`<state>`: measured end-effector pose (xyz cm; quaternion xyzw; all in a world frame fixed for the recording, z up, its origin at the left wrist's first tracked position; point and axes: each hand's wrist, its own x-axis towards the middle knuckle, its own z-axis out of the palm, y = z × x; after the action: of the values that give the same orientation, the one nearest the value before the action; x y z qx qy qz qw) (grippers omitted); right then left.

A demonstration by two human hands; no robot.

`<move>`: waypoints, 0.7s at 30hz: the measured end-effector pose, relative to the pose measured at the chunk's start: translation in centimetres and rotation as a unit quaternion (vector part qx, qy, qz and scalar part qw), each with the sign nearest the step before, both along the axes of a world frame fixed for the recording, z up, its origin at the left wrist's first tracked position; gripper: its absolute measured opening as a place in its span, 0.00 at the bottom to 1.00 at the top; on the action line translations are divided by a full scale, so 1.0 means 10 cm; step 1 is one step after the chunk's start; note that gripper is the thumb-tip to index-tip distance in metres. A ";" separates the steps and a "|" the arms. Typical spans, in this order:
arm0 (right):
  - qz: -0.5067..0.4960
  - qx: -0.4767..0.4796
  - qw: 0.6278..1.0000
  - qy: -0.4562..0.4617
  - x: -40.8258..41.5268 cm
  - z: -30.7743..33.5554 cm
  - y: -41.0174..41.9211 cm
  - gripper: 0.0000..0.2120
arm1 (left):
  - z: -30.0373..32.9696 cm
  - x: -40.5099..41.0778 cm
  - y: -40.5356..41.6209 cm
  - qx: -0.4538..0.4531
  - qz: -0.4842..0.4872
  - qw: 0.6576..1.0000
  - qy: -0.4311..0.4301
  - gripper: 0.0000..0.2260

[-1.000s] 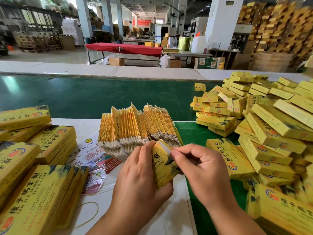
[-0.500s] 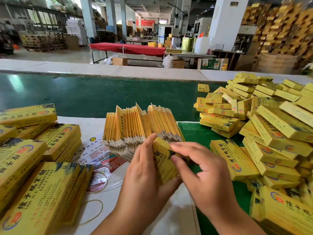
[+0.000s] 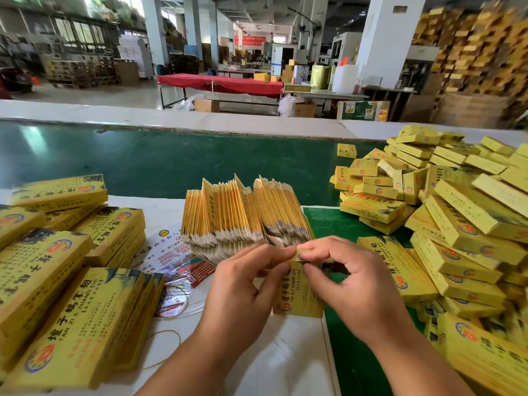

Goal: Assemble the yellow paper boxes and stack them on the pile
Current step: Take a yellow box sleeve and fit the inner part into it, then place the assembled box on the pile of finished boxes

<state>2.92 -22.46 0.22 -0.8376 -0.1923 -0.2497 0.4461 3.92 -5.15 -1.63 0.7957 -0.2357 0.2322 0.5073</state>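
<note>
Left hand [image 3: 243,287] and right hand [image 3: 351,284] meet fingertip to fingertip, fingers curled, apparently pinching.

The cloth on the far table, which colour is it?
Red; the cloth shows in the head view, the only one.

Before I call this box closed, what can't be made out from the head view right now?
- Far end flap of the yellow box: covered by the fingertips of the left hand and right hand, so tucked or not is unclear.
- Box's underside: faces away from the camera.
- Pile of assembled boxes: cut off by the right edge; its near boxes are blurred.
- Small print on the flat blanks: too small.
</note>
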 end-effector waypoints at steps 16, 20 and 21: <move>0.122 0.328 0.922 0.165 -0.02 0.00 0.01 0.33 | -0.01 -0.76 0.27 -0.195 0.005 0.926 0.322 0.09; 0.169 0.291 0.913 0.231 -0.10 -0.07 0.20 0.30 | -0.03 -1.12 0.51 -0.304 0.039 0.886 0.347 0.12; 0.188 0.294 0.904 0.247 -0.11 -0.07 0.22 0.24 | -0.01 -1.20 0.59 -0.326 0.055 0.880 0.342 0.11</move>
<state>1.85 -20.27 -0.50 -0.6516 -0.1473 0.0083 0.7441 -8.08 0.79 -1.72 0.6271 0.0849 0.0369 0.7734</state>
